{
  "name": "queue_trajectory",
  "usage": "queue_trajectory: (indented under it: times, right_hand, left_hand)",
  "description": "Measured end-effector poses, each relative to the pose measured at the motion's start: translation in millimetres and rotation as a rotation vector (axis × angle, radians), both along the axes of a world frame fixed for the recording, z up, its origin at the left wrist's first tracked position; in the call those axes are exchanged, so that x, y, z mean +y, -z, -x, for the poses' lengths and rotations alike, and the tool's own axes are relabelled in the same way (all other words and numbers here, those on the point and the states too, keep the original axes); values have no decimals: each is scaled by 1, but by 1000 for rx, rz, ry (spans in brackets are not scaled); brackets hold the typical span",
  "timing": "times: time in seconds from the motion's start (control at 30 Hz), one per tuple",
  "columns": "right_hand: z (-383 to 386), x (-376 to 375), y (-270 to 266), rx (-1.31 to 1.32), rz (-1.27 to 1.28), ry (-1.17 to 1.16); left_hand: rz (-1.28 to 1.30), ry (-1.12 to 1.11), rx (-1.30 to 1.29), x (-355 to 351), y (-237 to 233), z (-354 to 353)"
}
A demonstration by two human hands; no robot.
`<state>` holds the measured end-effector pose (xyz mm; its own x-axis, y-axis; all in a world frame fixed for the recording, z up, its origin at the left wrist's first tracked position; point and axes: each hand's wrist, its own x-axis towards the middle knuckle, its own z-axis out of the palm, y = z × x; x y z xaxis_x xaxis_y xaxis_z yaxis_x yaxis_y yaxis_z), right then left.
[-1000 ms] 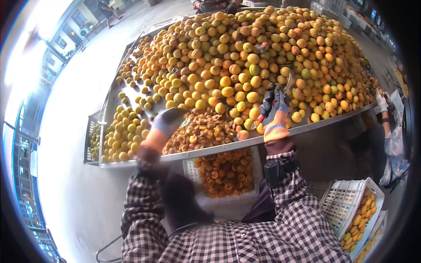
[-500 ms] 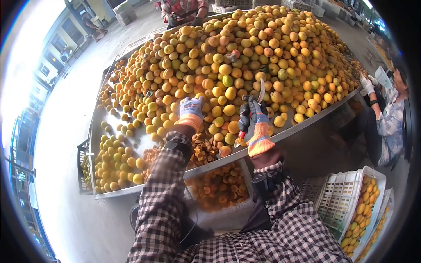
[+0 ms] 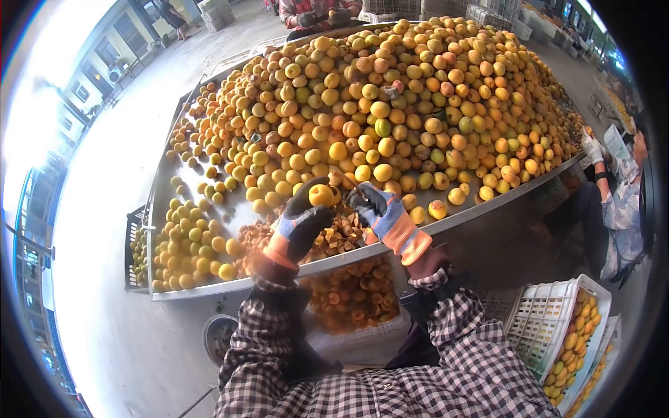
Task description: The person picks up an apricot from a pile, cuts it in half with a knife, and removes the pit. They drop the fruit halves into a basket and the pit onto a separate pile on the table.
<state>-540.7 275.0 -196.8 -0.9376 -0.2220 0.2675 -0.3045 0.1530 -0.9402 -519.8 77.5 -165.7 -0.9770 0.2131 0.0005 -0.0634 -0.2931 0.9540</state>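
My left hand [image 3: 304, 214], in a grey, orange and black glove, is closed around a yellow apricot [image 3: 321, 195]. Close beside it on the right is my right hand [image 3: 376, 207], also gloved, its fingers bent toward the fruit; what they hold is too small and dark to make out. Both hands are above the near edge of a metal table [image 3: 331, 262]. A large heap of apricots [image 3: 390, 104] rises beyond them. Cut orange pieces [image 3: 336, 240] lie under and between the hands.
Below the table edge stands a crate of cut fruit [image 3: 353, 299]. White crates [image 3: 547, 324] with apricots are at the lower right. One person [image 3: 620, 202] sits at the right; another person [image 3: 317, 12] works across the table. A black crate [image 3: 134, 251] is at the left.
My left hand has drawn back from the heap and now holds an apricot. My right hand has moved left toward it. The curved blade and red-handled tool near my right hand no longer show.
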Motion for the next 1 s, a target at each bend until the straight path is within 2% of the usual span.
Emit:
queue_trajectory:
  times: [0.03, 0.1, 0.2, 0.37, 0.57, 0.63, 0.83, 0.9, 1.0]
  right_hand:
    - [-4, -2, -4, 35, -128, -35]
    - [-17, -6, -13, -125, -76, -54]
    - [-22, -13, -6, 115, -143, -101]
    - [-28, -16, -17, 56, -160, -177]
    - [-28, -18, -11, 137, -199, -187]
    - [-28, -17, -14, 68, -302, -222]
    - [-27, -26, -4, 22, -291, -254]
    - [-27, -33, 2, 52, -266, -232]
    - [-25, -36, 11, 84, -227, -198]
  left_hand:
    - [-8, -3, -2, -1, 4, -1]
    - [45, -12, 61, -6, 17, -2]
    - [-8, 14, 73, -14, 23, -3]
    - [-18, -5, 80, -20, 14, -7]
    - [41, 28, 109, -26, 12, -8]
    - [51, 43, 106, -27, 12, -8]
    - [78, 66, 125, -23, 10, -12]
    - [-105, -34, 127, -12, 17, -14]
    - [-200, -45, 72, -2, 13, -19]
